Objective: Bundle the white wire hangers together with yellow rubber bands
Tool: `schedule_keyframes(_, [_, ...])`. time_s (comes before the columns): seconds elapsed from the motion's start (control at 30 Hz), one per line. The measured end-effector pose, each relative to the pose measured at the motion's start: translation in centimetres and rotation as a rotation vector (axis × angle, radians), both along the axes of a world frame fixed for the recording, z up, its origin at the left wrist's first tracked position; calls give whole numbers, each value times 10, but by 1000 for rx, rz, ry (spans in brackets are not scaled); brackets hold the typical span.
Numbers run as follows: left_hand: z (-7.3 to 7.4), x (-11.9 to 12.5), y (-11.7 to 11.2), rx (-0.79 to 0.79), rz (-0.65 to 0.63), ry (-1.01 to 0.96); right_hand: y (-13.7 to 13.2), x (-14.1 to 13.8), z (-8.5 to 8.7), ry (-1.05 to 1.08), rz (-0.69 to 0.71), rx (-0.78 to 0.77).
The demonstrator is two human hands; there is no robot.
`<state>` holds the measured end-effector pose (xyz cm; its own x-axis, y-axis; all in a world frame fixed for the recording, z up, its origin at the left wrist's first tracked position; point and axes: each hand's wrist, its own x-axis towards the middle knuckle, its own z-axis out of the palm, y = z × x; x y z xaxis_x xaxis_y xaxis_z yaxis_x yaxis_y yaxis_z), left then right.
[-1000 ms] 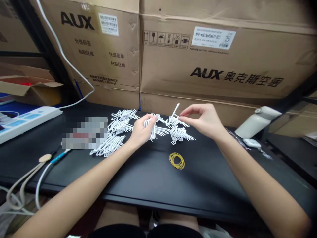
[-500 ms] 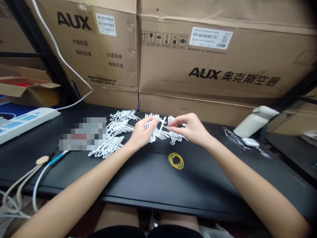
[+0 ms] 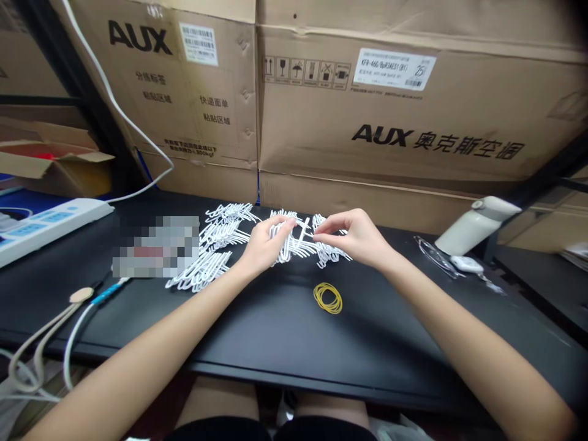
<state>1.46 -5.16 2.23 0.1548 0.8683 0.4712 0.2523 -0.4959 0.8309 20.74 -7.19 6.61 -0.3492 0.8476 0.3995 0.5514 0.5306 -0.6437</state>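
My left hand (image 3: pixel 269 244) is closed around a bunch of white wire hooks (image 3: pixel 283 247) above the table. My right hand (image 3: pixel 351 236) faces it from the right, thumb and forefinger pinched together. A thin white hook (image 3: pixel 304 232) slants between the hands, and one part of it appears to reach the right fingertips; the exact contact is too small to see clearly. More white hooks lie in piles to the left (image 3: pixel 202 271) and beneath my right hand (image 3: pixel 327 253). Closer to me, a loose coil of yellow rubber bands (image 3: pixel 327 298) rests on the black table (image 3: pixel 275 334).
Large cardboard boxes (image 3: pixel 390 110) stand along the back edge. At right are a white bottle (image 3: pixel 475 226), glasses (image 3: pixel 434 257) and a small white case (image 3: pixel 467 264). A power strip (image 3: pixel 55 223), a white cable (image 3: pixel 76 331) and a blurred-out item (image 3: pixel 158 248) occupy the left.
Both hands keep nearly the same pose and place. The whole view has shifted very slightly; the hooks and yellow bands lie as before.
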Motion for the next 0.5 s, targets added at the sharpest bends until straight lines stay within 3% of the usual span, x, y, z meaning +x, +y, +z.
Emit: schedule_keyframes(0.5, [-4,0,1,-76,-30,19,-7,-11,-3,72,35,-54])
